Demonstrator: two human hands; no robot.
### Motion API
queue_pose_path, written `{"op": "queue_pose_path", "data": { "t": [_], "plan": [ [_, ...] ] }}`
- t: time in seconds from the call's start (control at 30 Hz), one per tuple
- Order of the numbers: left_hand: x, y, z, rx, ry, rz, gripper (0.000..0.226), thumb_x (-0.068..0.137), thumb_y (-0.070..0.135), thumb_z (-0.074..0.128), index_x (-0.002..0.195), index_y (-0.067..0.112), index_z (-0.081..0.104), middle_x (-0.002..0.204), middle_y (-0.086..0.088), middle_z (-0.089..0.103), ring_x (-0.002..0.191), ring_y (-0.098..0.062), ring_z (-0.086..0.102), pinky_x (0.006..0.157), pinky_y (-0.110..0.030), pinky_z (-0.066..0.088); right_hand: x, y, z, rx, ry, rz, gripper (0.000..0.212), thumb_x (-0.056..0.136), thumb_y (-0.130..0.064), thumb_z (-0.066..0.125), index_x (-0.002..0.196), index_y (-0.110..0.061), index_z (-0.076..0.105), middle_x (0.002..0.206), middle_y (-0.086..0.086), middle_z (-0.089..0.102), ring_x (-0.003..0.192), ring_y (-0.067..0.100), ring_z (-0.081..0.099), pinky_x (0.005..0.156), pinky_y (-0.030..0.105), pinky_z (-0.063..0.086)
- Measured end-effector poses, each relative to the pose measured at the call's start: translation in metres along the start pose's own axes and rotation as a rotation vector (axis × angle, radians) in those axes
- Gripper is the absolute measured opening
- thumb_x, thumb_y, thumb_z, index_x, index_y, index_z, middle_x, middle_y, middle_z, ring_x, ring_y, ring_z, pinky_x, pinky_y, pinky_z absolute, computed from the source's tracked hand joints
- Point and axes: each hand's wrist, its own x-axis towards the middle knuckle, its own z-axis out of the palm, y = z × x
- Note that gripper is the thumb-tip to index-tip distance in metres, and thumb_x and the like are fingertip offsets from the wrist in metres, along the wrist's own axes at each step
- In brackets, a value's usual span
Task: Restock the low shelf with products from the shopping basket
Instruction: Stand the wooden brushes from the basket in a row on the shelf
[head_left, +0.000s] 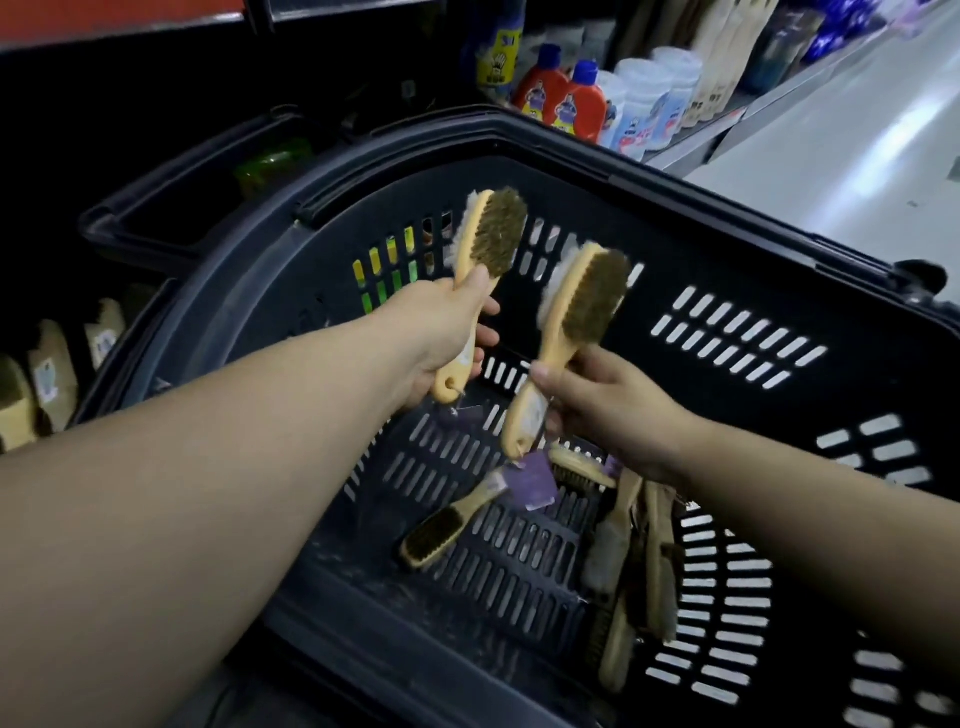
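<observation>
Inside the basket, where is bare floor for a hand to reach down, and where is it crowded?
The basket floor is bare between the lone brush on the left and the brush pile on the right. Crowded: the pile, and above the middle, where left hand grips one raised brush and right hand another.

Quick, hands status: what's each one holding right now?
Left hand: gripping a wooden brush by its handle.
Right hand: gripping a second wooden brush by its handle.
</observation>
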Motion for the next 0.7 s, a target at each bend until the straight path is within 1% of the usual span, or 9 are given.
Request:
{"op": "queue_pose_path", "data": {
  "t": [0.1, 0.2, 0.33, 0.4, 0.43, 0.5, 0.57, 0.63, 0.7],
  "plan": [
    [-0.003, 0.002, 0.002, -0.076, -0.234, -0.084, 0.062, 0.085, 0.062, 0.045, 0.107, 0.006, 0.059, 0.075, -0.008, 0.061, 0.064, -0.02, 0.059, 0.06, -0.029, 0.051, 0.002, -0.026, 0.017, 0.169, -0.02, -0.071, 0.012, 0.092, -0.019, 0.051, 0.096, -0.008, 0.055, 0.066, -0.002, 0.067, 0.054, 0.008, 0.061, 0.055, 0.02, 0.054],
    [-0.003, 0.0, 0.0, -0.091, -0.369, -0.039, 0.063, 0.075, 0.047, 0.063, 0.119, 0.003, 0.053, 0.073, -0.006, 0.058, 0.065, -0.017, 0.055, 0.07, -0.031, 0.049, 0.01, -0.038, 0.025, 0.078, 0.031, -0.103, 0.019, 0.098, -0.019, 0.044, 0.092, -0.007, 0.057, 0.067, 0.001, 0.063, 0.053, 0.006, 0.058, 0.055, 0.018, 0.054],
    [0.003, -0.006, -0.007, -0.008, -0.204, -0.06, 0.039, 0.079, 0.023, 0.069, 0.112, 0.006, 0.06, 0.082, -0.007, 0.064, 0.065, -0.013, 0.059, 0.062, -0.029, 0.05, 0.022, -0.024, 0.02, -0.195, 0.241, -0.211, 0.032, 0.098, -0.028, 0.045, 0.071, -0.014, 0.057, 0.059, -0.003, 0.052, 0.048, 0.002, 0.047, 0.048, 0.014, 0.041],
    [0.006, -0.008, -0.008, 0.056, -0.105, -0.063, 0.024, 0.085, 0.016, 0.066, 0.105, 0.005, 0.059, 0.078, -0.007, 0.063, 0.061, -0.012, 0.058, 0.059, -0.028, 0.05, 0.034, 0.003, 0.018, -0.279, 0.365, -0.129, 0.034, 0.099, -0.031, 0.041, 0.073, -0.016, 0.056, 0.062, -0.002, 0.051, 0.052, 0.005, 0.048, 0.051, 0.02, 0.041],
    [0.007, -0.009, -0.009, 0.065, -0.072, -0.058, 0.019, 0.086, 0.014, 0.065, 0.102, 0.005, 0.058, 0.076, -0.007, 0.062, 0.06, -0.011, 0.058, 0.059, -0.028, 0.05, 0.039, 0.021, 0.019, -0.398, 0.345, -0.056, 0.029, 0.099, -0.03, 0.041, 0.081, -0.015, 0.058, 0.07, 0.001, 0.055, 0.061, 0.009, 0.052, 0.057, 0.026, 0.045],
    [0.009, -0.01, -0.009, 0.071, -0.044, -0.045, 0.013, 0.087, 0.014, 0.064, 0.095, 0.007, 0.056, 0.074, -0.008, 0.061, 0.059, -0.012, 0.058, 0.058, -0.029, 0.05, 0.048, 0.062, 0.024, -0.868, 0.087, 0.086, 0.02, 0.095, -0.022, 0.049, 0.112, -0.013, 0.055, 0.105, 0.008, 0.06, 0.095, 0.02, 0.059, 0.083, 0.036, 0.05],
    [0.01, -0.009, -0.008, 0.073, -0.039, -0.035, 0.013, 0.088, 0.016, 0.063, 0.093, 0.009, 0.054, 0.073, -0.008, 0.061, 0.059, -0.012, 0.06, 0.053, -0.027, 0.053, 0.05, 0.102, 0.033, -1.225, -0.255, 0.139, 0.053, 0.089, -0.018, 0.057, 0.137, -0.017, 0.036, 0.137, 0.011, 0.045, 0.125, 0.027, 0.044, 0.103, 0.041, 0.04],
    [0.01, -0.007, -0.007, 0.041, -0.055, -0.031, 0.011, 0.089, 0.017, 0.062, 0.09, 0.01, 0.054, 0.075, -0.006, 0.062, 0.06, -0.01, 0.063, 0.051, -0.023, 0.055, 0.05, 0.132, 0.047, -1.432, -0.382, 0.084, 0.058, 0.09, -0.019, 0.055, 0.142, -0.016, 0.029, 0.142, 0.013, 0.039, 0.13, 0.031, 0.036, 0.105, 0.044, 0.034],
    [0.01, -0.006, -0.006, 0.017, -0.083, -0.029, 0.011, 0.089, 0.019, 0.062, 0.088, 0.01, 0.055, 0.075, -0.004, 0.063, 0.064, -0.009, 0.065, 0.054, -0.021, 0.056, 0.048, 0.151, 0.059, -1.605, -0.408, 0.007, 0.051, 0.091, -0.023, 0.053, 0.138, -0.013, 0.034, 0.138, 0.015, 0.043, 0.126, 0.033, 0.04, 0.104, 0.046, 0.033]
  ]
}}
